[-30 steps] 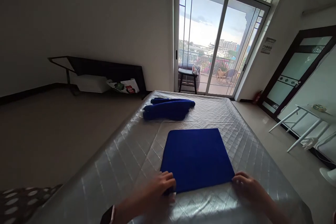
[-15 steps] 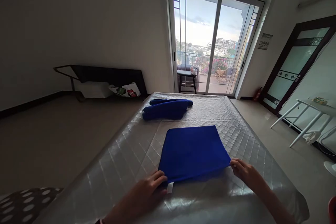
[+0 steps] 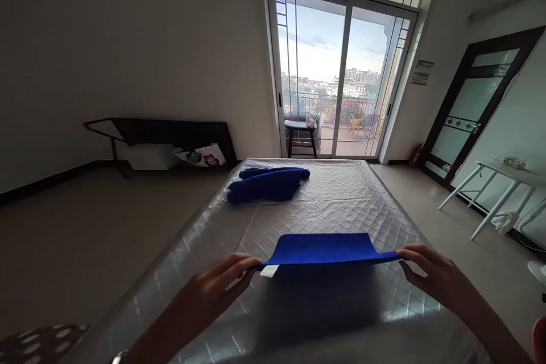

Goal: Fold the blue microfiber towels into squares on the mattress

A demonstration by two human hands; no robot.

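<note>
A folded blue cloth is stretched between my two hands, its near edge lifted off the mattress. My left hand pinches the near left corner, beside a small white label. At the near right corner, my right hand grips the cloth between thumb and fingers. The cloth's far part slopes away behind the raised edge; I cannot tell how much of it touches the mattress. A shadow falls beneath it. Beyond, more rolled or folded blue cloth lies near the mattress's far left corner.
The mattress has a shiny, quilted cover. A glass sliding door stands past its far end. Along the left wall is a dark metal frame with a white box under it. A small white table stands at right.
Both hands have raised the near edge of the blue cloth from the mattress and moved apart, pulling it taut. My view has tilted slightly. The far blue cloth stays in place.
</note>
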